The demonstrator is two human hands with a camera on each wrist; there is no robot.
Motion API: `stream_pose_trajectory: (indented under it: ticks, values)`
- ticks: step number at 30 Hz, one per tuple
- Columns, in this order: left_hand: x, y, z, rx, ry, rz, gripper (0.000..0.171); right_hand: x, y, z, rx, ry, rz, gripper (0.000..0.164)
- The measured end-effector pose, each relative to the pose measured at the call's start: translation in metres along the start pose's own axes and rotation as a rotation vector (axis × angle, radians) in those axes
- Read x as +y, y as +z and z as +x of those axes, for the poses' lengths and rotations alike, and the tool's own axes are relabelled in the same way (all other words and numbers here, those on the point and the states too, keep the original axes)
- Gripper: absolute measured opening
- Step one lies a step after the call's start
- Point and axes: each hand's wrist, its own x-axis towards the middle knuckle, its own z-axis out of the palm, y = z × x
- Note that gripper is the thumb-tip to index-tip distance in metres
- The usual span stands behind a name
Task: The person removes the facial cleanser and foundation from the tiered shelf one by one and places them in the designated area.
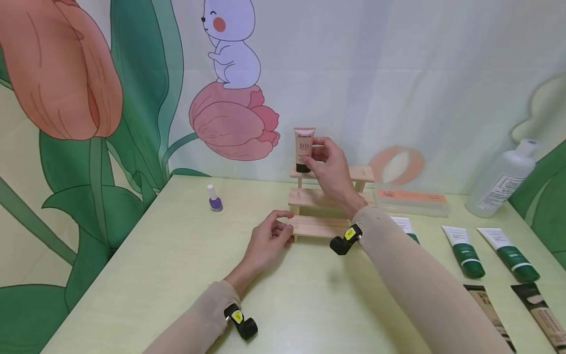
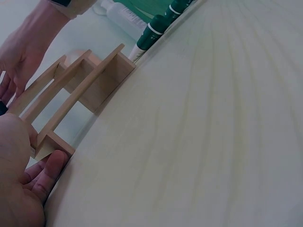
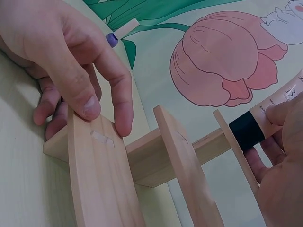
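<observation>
A three-step wooden display stand (image 1: 320, 226) stands on the table near the patterned backdrop. My right hand (image 1: 332, 169) pinches a beige BB cream tube (image 1: 302, 142) with a black cap, upright and cap down at the left end of the top step. In the right wrist view the black cap (image 3: 246, 131) meets that step's edge. At the left end of the lowest step, my left hand (image 1: 267, 240) grips the wood. Its thumb and a finger lie over the step, seen in the right wrist view, while other fingers curl beside the support below.
A purple nail polish bottle (image 1: 215, 200) stands at the left. Right of the stand are a clear flat box (image 1: 413, 202) and a white bottle (image 1: 503, 179). Several green-and-white tubes (image 1: 466, 255) and black-and-beige tubes (image 1: 541, 312) lie at the right, partly behind my right sleeve.
</observation>
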Motion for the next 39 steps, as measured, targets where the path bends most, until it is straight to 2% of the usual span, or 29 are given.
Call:
stream_pose_trajectory:
  ticks: [7, 11, 19, 27, 39]
  values:
    - [0.001, 0.0, 0.0, -0.001, -0.003, 0.005, 0.03, -0.004, -0.004, -0.002, 0.014, -0.025, 0.012, 0.042]
    - [0.001, 0.0, 0.0, -0.006, 0.006, 0.007, 0.03, -0.008, -0.013, -0.004, 0.014, -0.036, 0.032, 0.043]
    - [0.003, 0.001, -0.001, -0.002, -0.002, 0.014, 0.03, -0.016, -0.048, -0.01, 0.056, -0.064, 0.08, 0.042]
    - [0.003, 0.001, -0.002, 0.004, -0.006, 0.022, 0.03, -0.022, -0.086, -0.026, 0.101, -0.066, 0.077, 0.039]
    - [0.001, 0.001, -0.001, -0.003, -0.004, 0.019, 0.031, -0.021, -0.138, -0.069, 0.129, -0.085, -0.104, 0.041]
